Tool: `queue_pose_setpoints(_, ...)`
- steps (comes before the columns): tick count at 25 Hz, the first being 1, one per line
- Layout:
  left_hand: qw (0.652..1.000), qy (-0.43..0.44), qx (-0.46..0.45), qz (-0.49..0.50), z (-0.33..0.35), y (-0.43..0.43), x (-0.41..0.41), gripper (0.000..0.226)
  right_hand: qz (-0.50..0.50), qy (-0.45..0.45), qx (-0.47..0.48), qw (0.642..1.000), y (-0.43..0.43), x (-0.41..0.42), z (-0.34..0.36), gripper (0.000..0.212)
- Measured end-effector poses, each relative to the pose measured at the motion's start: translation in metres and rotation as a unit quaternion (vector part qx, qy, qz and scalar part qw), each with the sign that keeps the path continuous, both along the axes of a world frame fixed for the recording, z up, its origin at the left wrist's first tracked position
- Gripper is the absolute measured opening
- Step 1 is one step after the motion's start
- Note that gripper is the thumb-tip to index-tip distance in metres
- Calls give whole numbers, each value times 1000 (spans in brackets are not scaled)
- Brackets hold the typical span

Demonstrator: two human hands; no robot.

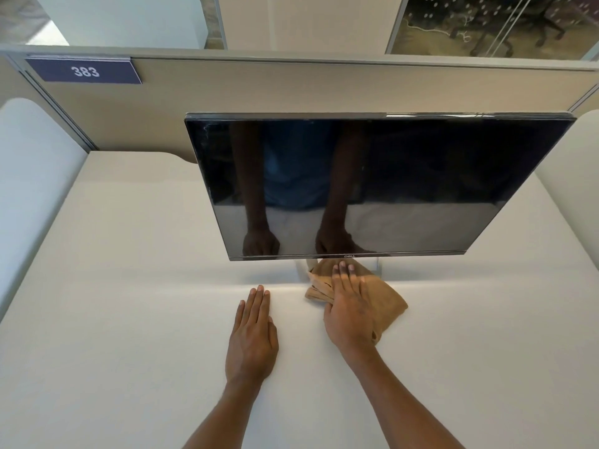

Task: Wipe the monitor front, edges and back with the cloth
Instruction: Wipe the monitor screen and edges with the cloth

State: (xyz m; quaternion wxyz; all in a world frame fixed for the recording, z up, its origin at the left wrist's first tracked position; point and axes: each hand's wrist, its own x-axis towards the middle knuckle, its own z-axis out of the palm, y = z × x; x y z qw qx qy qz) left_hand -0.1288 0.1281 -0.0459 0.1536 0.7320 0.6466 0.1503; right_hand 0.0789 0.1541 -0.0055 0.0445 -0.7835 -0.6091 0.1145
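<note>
Just one monitor (372,186), one cloth (385,303)

Your cloth (385,299) is tan-brown, plain, no pattern. Monitor (372,186) in front of you has a glossy black screen, thin black bezel with small white logo on the near edge, silver-grey strip along the far top edge. Desk (129,286) is plain off-white. Partition (291,89) at the far side is beige with grey trim. Sign (85,71) at far left is dark blue-purple with white digits 383. Far right panel (486,24) is dark olive-brown with white dots.
</note>
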Motion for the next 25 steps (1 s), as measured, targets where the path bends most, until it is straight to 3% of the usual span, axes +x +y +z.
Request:
queue_pose_setpoints(3,1000,10,2,-4,0,0,1,58,-24,16,-10,1000,5,-16,3,78)
queue_pose_setpoints(8,1000,23,4,-10,1,2,0,59,94,3,-40,995,15,-43,4,82)
queue_pose_setpoints(11,1000,14,7,-12,1,1,-1,58,114,7,-26,993,12,-30,2,82)
queue_pose_setpoints(15,1000,-3,13,-12,0,1,-2,58,81,13,10,997,1,21,0,77)
queue_pose_setpoints(19,1000,-8,14,-14,-1,1,-1,57,-24,-11,17,1000,-6,63,-3,71)
queue_pose_setpoints(22,1000,-9,16,-12,-1,1,0,57,-58,-5,18,998,-3,44,-5,73)
queue_pose_setpoints(25,1000,-2,19,-14,-2,1,-1,57,-32,12,32,999,-1,5,-2,74)
